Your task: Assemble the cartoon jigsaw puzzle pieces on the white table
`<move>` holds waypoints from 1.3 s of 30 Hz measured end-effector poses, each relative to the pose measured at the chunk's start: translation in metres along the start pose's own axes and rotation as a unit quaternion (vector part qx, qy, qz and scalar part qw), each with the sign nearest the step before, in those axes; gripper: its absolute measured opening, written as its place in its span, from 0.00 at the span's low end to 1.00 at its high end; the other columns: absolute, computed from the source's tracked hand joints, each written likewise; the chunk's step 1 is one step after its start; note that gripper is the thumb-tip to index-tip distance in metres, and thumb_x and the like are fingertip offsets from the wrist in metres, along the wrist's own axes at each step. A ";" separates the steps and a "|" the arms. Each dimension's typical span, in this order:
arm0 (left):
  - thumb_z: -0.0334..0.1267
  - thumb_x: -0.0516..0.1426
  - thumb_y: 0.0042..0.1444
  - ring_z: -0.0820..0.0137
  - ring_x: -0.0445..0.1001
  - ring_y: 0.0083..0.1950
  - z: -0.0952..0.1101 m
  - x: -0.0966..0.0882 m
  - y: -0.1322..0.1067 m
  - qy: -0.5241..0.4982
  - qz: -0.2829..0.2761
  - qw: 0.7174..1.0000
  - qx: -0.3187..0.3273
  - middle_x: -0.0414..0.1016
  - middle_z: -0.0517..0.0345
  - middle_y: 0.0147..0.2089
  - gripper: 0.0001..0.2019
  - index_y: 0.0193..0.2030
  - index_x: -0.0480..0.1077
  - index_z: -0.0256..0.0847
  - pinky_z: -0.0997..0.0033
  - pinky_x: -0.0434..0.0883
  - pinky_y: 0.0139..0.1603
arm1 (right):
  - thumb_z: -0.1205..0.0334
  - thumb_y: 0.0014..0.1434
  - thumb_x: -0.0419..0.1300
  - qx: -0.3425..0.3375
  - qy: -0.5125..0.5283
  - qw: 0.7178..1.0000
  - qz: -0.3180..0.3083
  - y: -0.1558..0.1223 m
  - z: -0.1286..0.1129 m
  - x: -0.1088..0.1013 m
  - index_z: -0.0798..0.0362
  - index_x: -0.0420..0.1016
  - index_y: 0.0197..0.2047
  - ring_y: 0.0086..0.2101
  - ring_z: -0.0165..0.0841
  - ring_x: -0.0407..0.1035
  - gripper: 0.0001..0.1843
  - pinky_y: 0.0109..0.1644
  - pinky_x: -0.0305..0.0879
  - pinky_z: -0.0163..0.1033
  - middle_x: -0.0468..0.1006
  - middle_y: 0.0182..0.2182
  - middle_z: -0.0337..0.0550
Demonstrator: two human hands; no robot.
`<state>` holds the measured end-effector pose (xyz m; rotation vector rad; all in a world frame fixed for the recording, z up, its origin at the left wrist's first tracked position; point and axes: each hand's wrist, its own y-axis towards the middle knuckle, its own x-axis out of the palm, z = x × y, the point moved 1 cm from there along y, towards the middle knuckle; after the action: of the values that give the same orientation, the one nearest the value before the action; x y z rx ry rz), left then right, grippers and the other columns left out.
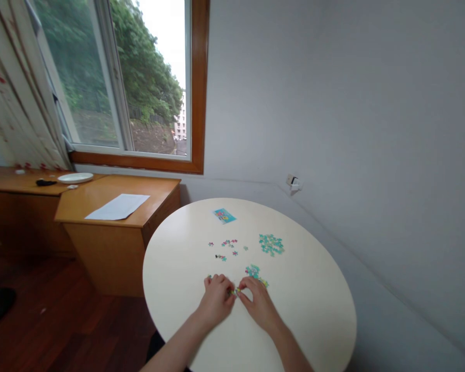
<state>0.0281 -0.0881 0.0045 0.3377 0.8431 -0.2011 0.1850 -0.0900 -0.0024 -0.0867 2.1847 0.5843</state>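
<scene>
Both my hands rest on a round cream table [313, 310]. My left hand [216, 298] and my right hand [259, 301] meet with fingers curled, pinching small jigsaw pieces [234, 292] between the fingertips. A small joined patch of teal pieces [253, 270] lies just beyond my right hand. A larger heap of teal pieces [272, 244] sits farther back on the right. Several loose pink and dark pieces [225, 247] are scattered in the middle. A small picture card [224, 215] lies near the table's far edge.
A wooden cabinet [112, 243] with a white sheet of paper [118, 206] stands left of the table, under a window [132, 82]. A white plate [75, 177] sits on a further cabinet. A wall socket [293, 181] is behind the table.
</scene>
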 end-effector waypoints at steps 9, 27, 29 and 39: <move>0.31 0.53 0.50 0.65 0.65 0.44 0.003 -0.002 0.000 -0.009 0.005 1.000 -0.002 0.72 0.56 0.39 0.06 0.34 0.70 0.41 0.61 0.52 0.48 | 0.65 0.57 0.54 0.012 0.010 1.000 -0.005 0.000 0.001 0.001 0.51 0.67 0.32 0.39 0.35 0.67 0.02 0.46 0.59 0.42 0.73 0.34 0.41; 0.32 0.53 0.52 0.66 0.66 0.44 0.003 0.000 -0.001 -0.008 -0.003 1.000 -0.005 0.73 0.57 0.37 0.05 0.35 0.69 0.41 0.62 0.52 0.48 | 0.68 0.56 0.54 0.017 0.012 1.000 0.001 -0.002 0.003 0.003 0.51 0.66 0.32 0.39 0.35 0.67 0.02 0.47 0.59 0.42 0.73 0.33 0.40; 0.32 0.53 0.52 0.66 0.66 0.44 0.003 -0.001 -0.001 -0.006 -0.004 1.000 -0.004 0.73 0.57 0.38 0.05 0.36 0.69 0.41 0.62 0.51 0.48 | 0.68 0.55 0.54 0.020 0.012 1.000 -0.003 -0.001 0.002 0.003 0.51 0.67 0.32 0.39 0.35 0.67 0.03 0.46 0.59 0.42 0.73 0.33 0.40; 0.32 0.53 0.52 0.65 0.66 0.44 0.001 0.000 -0.001 -0.016 0.008 1.000 0.002 0.74 0.55 0.39 0.08 0.37 0.71 0.42 0.60 0.52 0.49 | 0.67 0.56 0.54 0.007 0.001 1.000 0.008 -0.001 0.001 0.001 0.51 0.67 0.32 0.38 0.35 0.67 0.02 0.46 0.61 0.42 0.73 0.33 0.41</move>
<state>0.0290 -0.0895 0.0051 0.3447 0.8078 -0.1928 0.1850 -0.0898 -0.0042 -0.0618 2.1931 0.5779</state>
